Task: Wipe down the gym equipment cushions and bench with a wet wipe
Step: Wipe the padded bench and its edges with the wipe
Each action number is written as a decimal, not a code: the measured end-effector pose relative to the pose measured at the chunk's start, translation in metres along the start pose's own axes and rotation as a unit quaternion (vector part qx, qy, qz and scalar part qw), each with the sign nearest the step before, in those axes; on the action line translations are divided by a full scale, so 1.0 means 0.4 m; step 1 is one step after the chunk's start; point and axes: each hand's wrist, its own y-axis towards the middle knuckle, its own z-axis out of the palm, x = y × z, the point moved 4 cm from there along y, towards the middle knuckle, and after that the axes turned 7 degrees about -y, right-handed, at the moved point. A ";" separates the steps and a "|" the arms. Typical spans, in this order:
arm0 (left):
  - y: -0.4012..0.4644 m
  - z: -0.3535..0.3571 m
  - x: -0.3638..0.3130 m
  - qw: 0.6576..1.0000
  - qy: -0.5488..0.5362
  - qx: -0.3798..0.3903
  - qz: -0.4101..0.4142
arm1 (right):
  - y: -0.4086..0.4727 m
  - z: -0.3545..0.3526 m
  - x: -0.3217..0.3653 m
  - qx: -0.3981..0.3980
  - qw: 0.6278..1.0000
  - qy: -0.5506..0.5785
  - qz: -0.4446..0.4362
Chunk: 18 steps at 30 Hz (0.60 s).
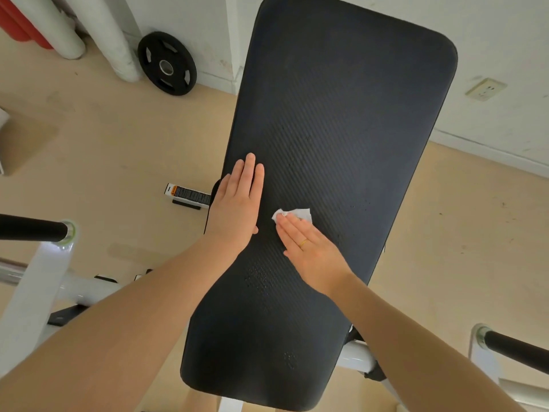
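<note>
Cushion (341, 120) number one, the only black pad in sight, runs up the middle of your view. On the floor at far left, one weight plate (167, 63) leans against the wall. Your left hand (236, 203) lies flat with straight fingers on the pad's left edge, gripping nothing. Just beside it, your right hand (309, 248) presses one white wipe (297, 215) onto the pad under straight fingertips. Two black handles (32, 228) flank you.
</note>
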 end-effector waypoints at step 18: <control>-0.001 -0.004 -0.009 1.000 0.007 0.013 -0.011 | -0.032 -0.021 -0.019 0.089 0.994 -0.055 -0.043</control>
